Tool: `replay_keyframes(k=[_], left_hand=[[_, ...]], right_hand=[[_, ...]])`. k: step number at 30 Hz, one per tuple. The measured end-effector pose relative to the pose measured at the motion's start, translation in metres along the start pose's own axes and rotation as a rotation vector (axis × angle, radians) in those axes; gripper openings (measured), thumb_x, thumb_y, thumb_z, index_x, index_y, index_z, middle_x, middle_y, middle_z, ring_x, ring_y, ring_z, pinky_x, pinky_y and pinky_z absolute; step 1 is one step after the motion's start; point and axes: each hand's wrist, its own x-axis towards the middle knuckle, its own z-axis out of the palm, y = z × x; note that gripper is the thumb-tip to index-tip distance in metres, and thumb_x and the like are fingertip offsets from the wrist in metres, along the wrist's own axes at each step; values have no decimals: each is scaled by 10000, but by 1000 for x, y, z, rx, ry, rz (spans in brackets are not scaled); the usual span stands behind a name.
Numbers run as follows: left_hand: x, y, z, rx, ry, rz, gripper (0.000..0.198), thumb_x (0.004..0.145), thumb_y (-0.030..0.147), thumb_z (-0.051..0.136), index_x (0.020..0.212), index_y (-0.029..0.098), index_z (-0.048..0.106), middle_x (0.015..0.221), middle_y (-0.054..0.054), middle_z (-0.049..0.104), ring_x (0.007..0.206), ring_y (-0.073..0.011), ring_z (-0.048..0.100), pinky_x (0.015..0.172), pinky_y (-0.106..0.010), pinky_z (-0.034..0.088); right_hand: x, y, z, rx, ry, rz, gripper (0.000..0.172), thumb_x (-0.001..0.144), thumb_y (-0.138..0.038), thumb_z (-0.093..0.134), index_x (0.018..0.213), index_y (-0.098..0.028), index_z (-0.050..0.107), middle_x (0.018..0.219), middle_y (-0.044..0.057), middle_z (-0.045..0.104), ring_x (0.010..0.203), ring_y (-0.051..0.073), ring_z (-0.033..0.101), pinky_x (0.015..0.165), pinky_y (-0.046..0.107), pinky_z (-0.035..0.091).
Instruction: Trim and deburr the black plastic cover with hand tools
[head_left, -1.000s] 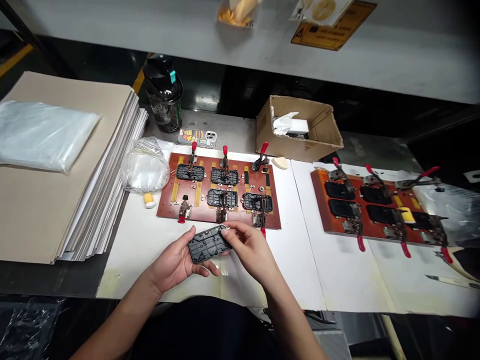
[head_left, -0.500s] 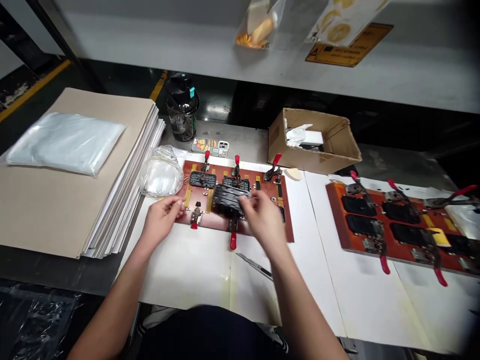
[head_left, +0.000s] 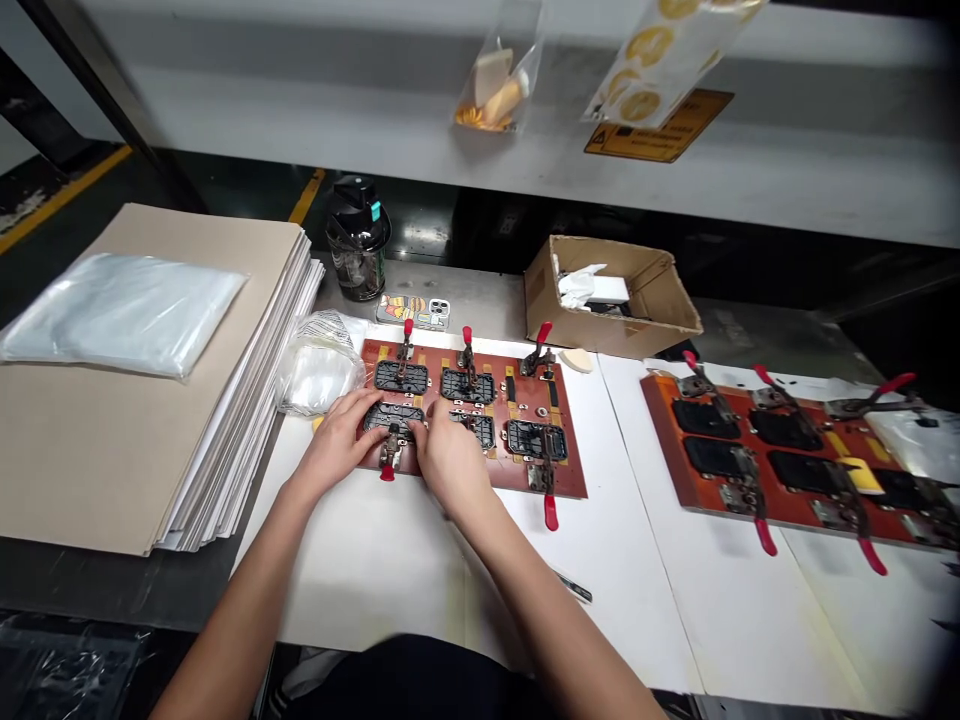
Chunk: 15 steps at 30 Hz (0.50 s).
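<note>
In the head view a black rectangular plastic part [head_left: 391,412] lies at the near-left place of a red-brown fixture board [head_left: 510,480]. My left hand [head_left: 337,437] grips its left end, thumb along the near edge. At the right end my right hand [head_left: 454,462] holds it with fingers closed, partly covering a neighbouring black part [head_left: 481,430]. A toggle clamp [head_left: 388,455] with a red tip stands just below the held part. Two more black parts [head_left: 401,376] sit in the far row under red-handled clamps, and another [head_left: 536,440] is clamped at the near right.
A second fixture board [head_left: 675,470] with clamped black parts lies to the right. Behind stand a cardboard box [head_left: 660,300], a phone [head_left: 412,311] and a dark jug [head_left: 358,245]. Stacked cardboard sheets [head_left: 150,450] and a clear plastic bag [head_left: 319,365] are left. A knife [head_left: 574,586] lies near my right forearm.
My right hand has moved left with the black plastic part and laid it at the board's near-left place. My left hand has moved right onto its left end. The view has shifted slightly.
</note>
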Motion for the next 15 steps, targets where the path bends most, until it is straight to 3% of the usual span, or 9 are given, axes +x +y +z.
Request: replay_keyframes(k=[3,5,8,12,15], left_hand=[[-1,-2,1,-14,8,37,458,972,420,553,1415,308,522,1449,61,505,1376,-99,401,1208,-275,322],[-1,-3,2,12,19,47,437,973,415,551,1391,287,547,1430,60,525,1365,-106,407,1203,-284,323],[1,-4,2,46,18,50,439,970,423,555,1383,273,554,1419,66,537,1359,-108,411,1198,-285,326],[2,-4,1,59,3,53,432,960,400,577,1370,265,561,1409,71,545,1349,-105,423,1187,-279,340],[2,-5,-1,57,0,53,425,954,387,590,1360,262,570,1395,64,556,1330,-111,441,1179,-283,355]], right_hand=[[-24,4,-2,126,-127,-47,494,1070,-529,286,998,-163,610,870,87,680,843,286,670,696,362,391],[-36,8,1,397,-398,-105,711,1042,-682,194,855,-161,641,791,68,671,755,211,655,714,333,436],[-45,9,13,811,-712,-96,898,927,-863,116,846,-131,628,698,66,632,559,123,559,542,247,423],[-45,5,26,995,-777,-61,756,956,-812,275,800,-121,538,669,66,600,484,106,496,430,216,351],[-46,3,28,811,-831,-59,564,1015,-642,352,834,-137,524,722,47,639,510,107,528,446,214,375]])
